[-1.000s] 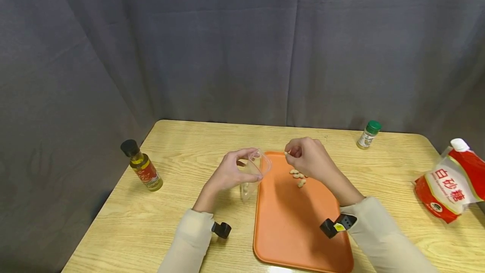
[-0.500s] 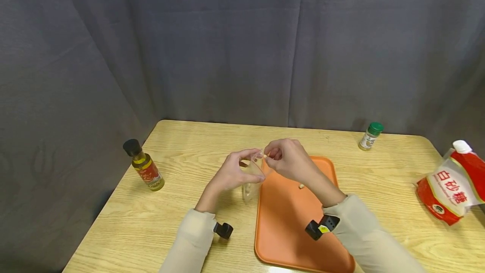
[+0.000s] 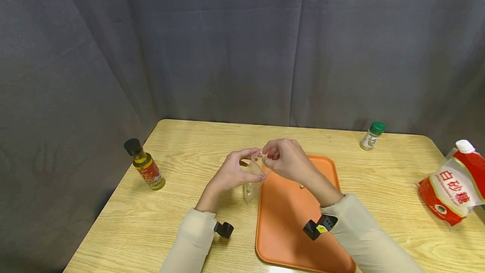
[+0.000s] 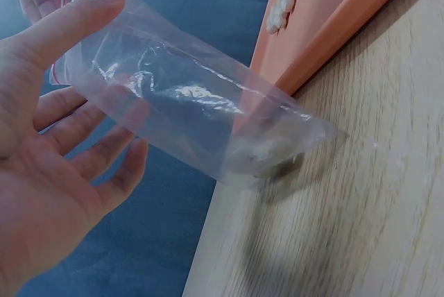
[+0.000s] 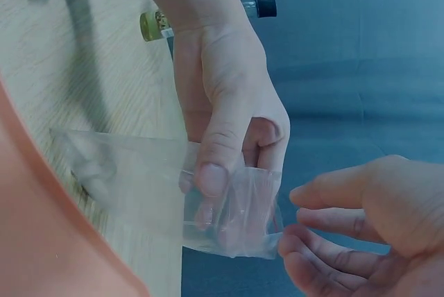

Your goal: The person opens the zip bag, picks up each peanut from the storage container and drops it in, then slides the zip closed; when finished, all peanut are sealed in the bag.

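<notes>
A bottle of oil with a black cap stood on the wooden table, well apart from the left hand, on its left. The left hand held a clear plastic bag near its top. The thumb lay on one side of the bag and the fingers were on the other, so the bag was caught between them. Below the left hand was a small black camera, by the end of a pale sleeve.

The bag slanted down from that grip, with peanuts in its bottom end. The bottom end was just beside the left edge of the orange tray. Whether it touched the table, I could not tell.

To the right of that grip, the right hand was at the top of the bag with its fingers bent. I could not tell if its fingertips pinched anything. The tray lay below the right hand, and a loose peanut sat on it, under the right wrist.

Farther right of both hands, toward the back, stood a little jar with a green lid. Last, well to the right of the right hand, was a red and white sugar bag with a white cap.
</notes>
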Motion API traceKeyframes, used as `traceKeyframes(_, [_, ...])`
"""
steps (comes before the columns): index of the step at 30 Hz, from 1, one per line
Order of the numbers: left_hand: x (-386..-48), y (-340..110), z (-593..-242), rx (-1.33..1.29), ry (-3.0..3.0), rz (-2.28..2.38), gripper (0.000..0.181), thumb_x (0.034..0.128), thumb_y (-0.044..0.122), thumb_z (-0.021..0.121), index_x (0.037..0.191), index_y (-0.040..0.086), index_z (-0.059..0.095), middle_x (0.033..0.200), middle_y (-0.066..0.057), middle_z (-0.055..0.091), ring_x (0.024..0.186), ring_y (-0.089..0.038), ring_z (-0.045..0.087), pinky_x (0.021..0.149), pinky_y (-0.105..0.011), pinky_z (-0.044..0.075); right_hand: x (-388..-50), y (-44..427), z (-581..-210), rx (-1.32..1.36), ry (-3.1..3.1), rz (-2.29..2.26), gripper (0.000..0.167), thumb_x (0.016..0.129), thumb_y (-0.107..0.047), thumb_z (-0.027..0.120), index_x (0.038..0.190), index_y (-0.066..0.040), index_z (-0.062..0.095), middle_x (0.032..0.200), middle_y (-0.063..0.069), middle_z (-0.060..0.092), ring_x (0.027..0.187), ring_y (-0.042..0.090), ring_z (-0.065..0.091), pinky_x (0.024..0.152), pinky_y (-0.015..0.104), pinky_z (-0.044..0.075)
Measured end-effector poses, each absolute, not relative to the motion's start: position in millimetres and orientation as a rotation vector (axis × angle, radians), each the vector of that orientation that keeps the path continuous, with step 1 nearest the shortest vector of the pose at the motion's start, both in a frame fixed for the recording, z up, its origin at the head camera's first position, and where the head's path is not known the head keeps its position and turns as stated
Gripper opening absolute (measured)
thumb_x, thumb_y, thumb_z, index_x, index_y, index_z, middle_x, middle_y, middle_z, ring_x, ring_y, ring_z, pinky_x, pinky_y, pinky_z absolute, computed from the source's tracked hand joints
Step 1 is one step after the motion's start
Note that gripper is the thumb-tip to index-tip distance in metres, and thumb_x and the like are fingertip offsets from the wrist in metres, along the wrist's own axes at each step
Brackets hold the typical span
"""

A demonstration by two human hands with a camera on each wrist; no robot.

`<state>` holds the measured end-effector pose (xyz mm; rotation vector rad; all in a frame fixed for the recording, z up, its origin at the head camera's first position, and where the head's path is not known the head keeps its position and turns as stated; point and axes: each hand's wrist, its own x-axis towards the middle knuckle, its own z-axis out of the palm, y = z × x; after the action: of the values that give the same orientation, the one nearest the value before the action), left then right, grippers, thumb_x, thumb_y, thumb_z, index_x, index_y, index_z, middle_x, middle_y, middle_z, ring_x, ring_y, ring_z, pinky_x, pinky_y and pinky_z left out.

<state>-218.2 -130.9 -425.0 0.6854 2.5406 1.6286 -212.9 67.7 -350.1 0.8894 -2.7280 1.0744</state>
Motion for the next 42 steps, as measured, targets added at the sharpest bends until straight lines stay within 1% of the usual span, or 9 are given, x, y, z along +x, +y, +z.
traceKeyframes(7, [-219, -132, -428, 0.689, 2.537, 1.633, 0.071, 0.0768, 0.018, 0.086, 0.140, 0.010, 0.057, 0.133, -0.004, 0.061, 0.117, -0.022, 0.055, 0.095, -0.043, 0.046, -213, 74, -349, 0.846, -2.754, 1.054, 0.012, 0.086, -0.006, 0.073, 0.097, 0.000, 0.073, 0.076, 0.001, 0.064, 0.067, 0.014, 0.059, 0.062, 0.033, 0.051])
traceKeyframes(14, [-221, -130, -428, 0.692, 2.553, 1.627, 0.072, 0.0751, 0.017, 0.087, 0.140, 0.012, 0.057, 0.131, -0.002, 0.062, 0.116, -0.024, 0.056, 0.094, -0.042, 0.047, -218, 109, -364, 0.785, -2.853, 0.989, 0.015, 0.086, -0.004, 0.072, 0.100, 0.000, 0.073, 0.080, 0.004, 0.064, 0.064, 0.013, 0.060, 0.060, 0.033, 0.050])
traceKeyframes(16, [-221, -131, -427, 0.688, 2.554, 1.628, 0.072, 0.0747, 0.017, 0.088, 0.140, 0.011, 0.057, 0.129, -0.002, 0.063, 0.116, -0.025, 0.056, 0.094, -0.042, 0.047, -219, 122, -377, 0.821, -2.908, 0.945, 0.017, 0.085, -0.002, 0.072, 0.102, 0.001, 0.073, 0.083, 0.006, 0.065, 0.066, 0.014, 0.061, 0.060, 0.034, 0.051])
traceKeyframes(19, [-220, -131, -427, 0.679, 2.553, 1.630, 0.073, 0.0745, 0.016, 0.087, 0.140, 0.011, 0.057, 0.129, -0.002, 0.063, 0.116, -0.026, 0.056, 0.094, -0.043, 0.047, -221, 139, -400, 0.930, -2.936, 0.807, 0.020, 0.080, 0.003, 0.074, 0.100, 0.000, 0.074, 0.090, 0.006, 0.069, 0.076, 0.019, 0.065, 0.066, 0.035, 0.053])
traceKeyframes(21, [-220, -131, -426, 0.679, 2.551, 1.627, 0.073, 0.0748, 0.017, 0.087, 0.141, 0.010, 0.057, 0.129, -0.003, 0.062, 0.115, -0.026, 0.055, 0.095, -0.044, 0.047, -223, 148, -415, 1.020, -2.917, 0.728, 0.020, 0.077, 0.010, 0.073, 0.094, -0.001, 0.075, 0.086, 0.004, 0.069, 0.075, 0.020, 0.063, 0.065, 0.035, 0.052])
traceKeyframes(24, [-220, -132, -426, 0.686, 2.553, 1.623, 0.073, 0.0753, 0.017, 0.087, 0.141, 0.010, 0.056, 0.129, -0.003, 0.062, 0.115, -0.026, 0.056, 0.095, -0.044, 0.047, -225, 156, -432, 1.105, -2.856, 0.619, 0.031, 0.071, 0.020, 0.067, 0.087, -0.005, 0.075, 0.080, -0.001, 0.068, 0.074, 0.019, 0.061, 0.064, 0.033, 0.049])
traceKeyframes(28, [-220, -132, -427, 0.688, 2.550, 1.624, 0.072, 0.0755, 0.017, 0.087, 0.141, 0.010, 0.057, 0.128, -0.003, 0.063, 0.114, -0.024, 0.056, 0.095, -0.043, 0.047, -229, 162, -444, 1.088, -2.833, 0.611, 0.039, 0.066, 0.025, 0.059, 0.084, -0.005, 0.075, 0.079, -0.002, 0.066, 0.073, 0.017, 0.057, 0.064, 0.032, 0.048])
traceKeyframes(37, [-219, -131, -426, 0.684, 2.554, 1.624, 0.073, 0.0748, 0.016, 0.087, 0.141, 0.010, 0.057, 0.127, -0.001, 0.064, 0.111, -0.018, 0.056, 0.094, -0.041, 0.047, -231, 164, -445, 0.992, -2.836, 0.624, 0.021, 0.077, 0.013, 0.070, 0.080, -0.007, 0.072, 0.068, -0.003, 0.055, 0.062, 0.011, 0.043, 0.055, 0.026, 0.036])
traceKeyframes(42, [-219, -131, -426, 0.701, 2.544, 1.632, 0.072, 0.0751, 0.014, 0.086, 0.141, 0.008, 0.056, 0.126, -0.008, 0.064, 0.112, -0.020, 0.056, 0.095, -0.043, 0.047, -233, 157, -426, 0.987, -2.747, 0.699, 0.016, 0.077, 0.010, 0.074, 0.083, -0.004, 0.068, 0.072, -0.001, 0.063, 0.064, 0.010, 0.056, 0.057, 0.028, 0.048])
